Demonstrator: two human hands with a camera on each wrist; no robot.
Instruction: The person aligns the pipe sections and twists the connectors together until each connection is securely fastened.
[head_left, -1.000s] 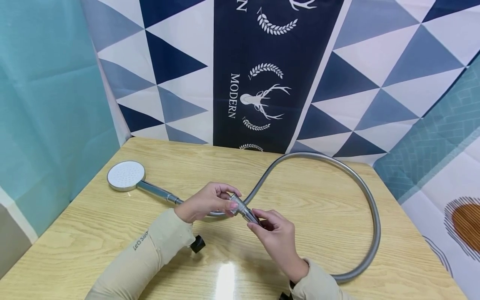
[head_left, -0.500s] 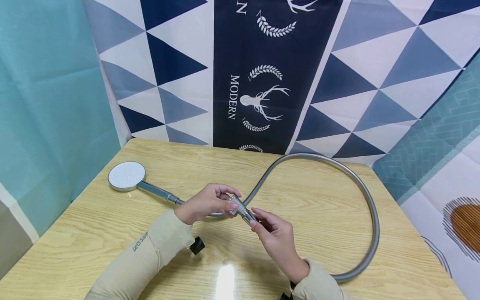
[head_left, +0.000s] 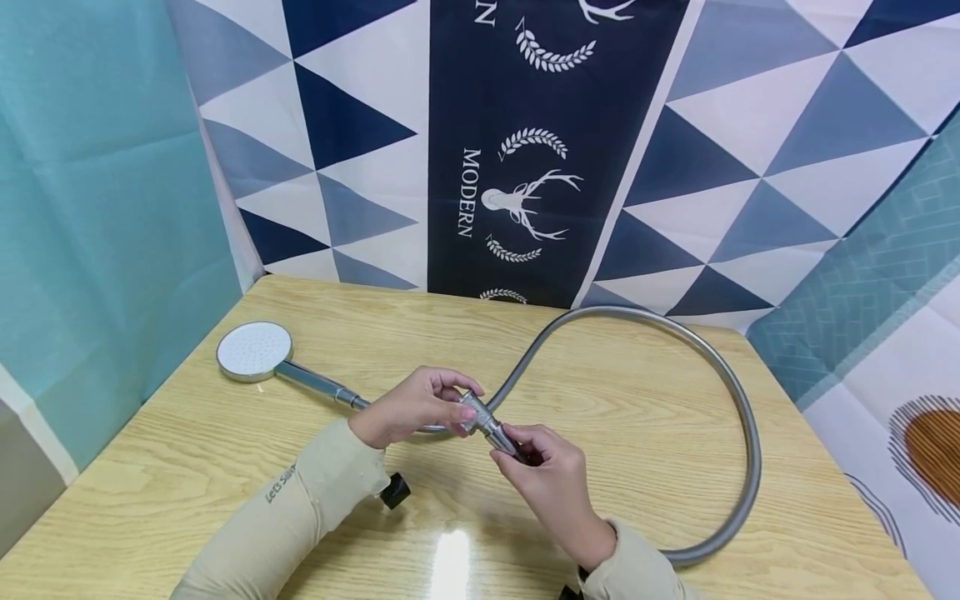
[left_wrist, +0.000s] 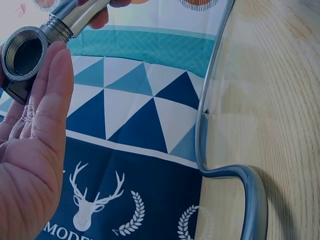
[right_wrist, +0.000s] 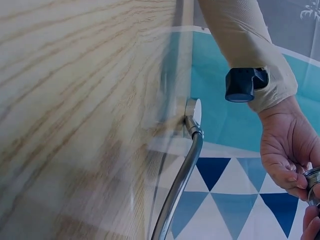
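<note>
In the head view, my left hand (head_left: 423, 404) pinches a chrome T-shaped threaded fitting (head_left: 470, 408) between thumb and fingers, raised above the table. My right hand (head_left: 551, 471) grips a smooth chrome hose nut (head_left: 502, 437), which meets the fitting's side outlet. In the left wrist view, the fitting (left_wrist: 44, 52) shows a wide, internally threaded mouth. Some outer thread is visible beside the nut (left_wrist: 82, 17). A hand shower (head_left: 255, 350) with a white round face lies on the table at left. The grey hose (head_left: 738, 400) loops round to the right; my right forearm hides part of it.
The wooden table (head_left: 360, 542) fills the lower head view. A patterned cloth (head_left: 517, 167) hangs behind it, with teal sheeting (head_left: 90, 208) at left. A black wrist device (head_left: 395, 490) sits at my left cuff.
My right fingers have opened slightly, shifted along the hose nut and closed round it again. My left hand and the fitting have stayed almost still.
</note>
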